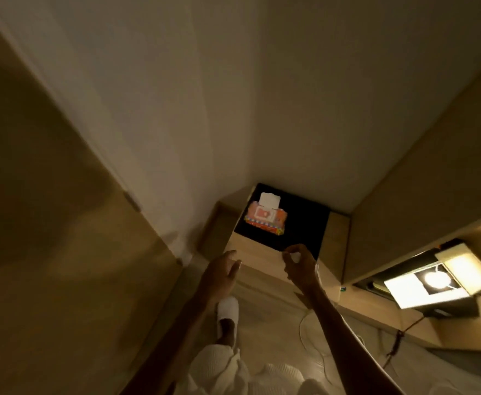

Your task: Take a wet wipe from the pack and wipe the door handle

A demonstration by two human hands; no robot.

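Pack [265, 220]: orange, soft-sided, lying flat on the black top [305, 223] of a low cabinet, in the corner by the wall and ahead of both hands.
Lid [269, 201]: white flap standing open at the pack's far side; no wipe can be made out in the opening.
Left hand [223, 270]: short of the cabinet edge, fingers straight and loosely spread, touching nothing.
Right hand [299, 263]: at the near edge of the black top, thumb and forefinger curled toward each other in a ring. Whether they pinch anything cannot be told.
Door [48, 195]: brown panel to the left, badly blurred. A small metal fitting [132, 201] sits on its edge, too smeared to call a handle.
Handling, judged: the pack is light and squashy, likely to lift or slide when a wipe is pulled, so one hand should press it flat. The wipe itself would be thin, limp and damp, and apt to tear or drag the next one out.
Hold, judged: pinch the wipe's top fold at the opening with two fingertips, then draw straight up — slowly.
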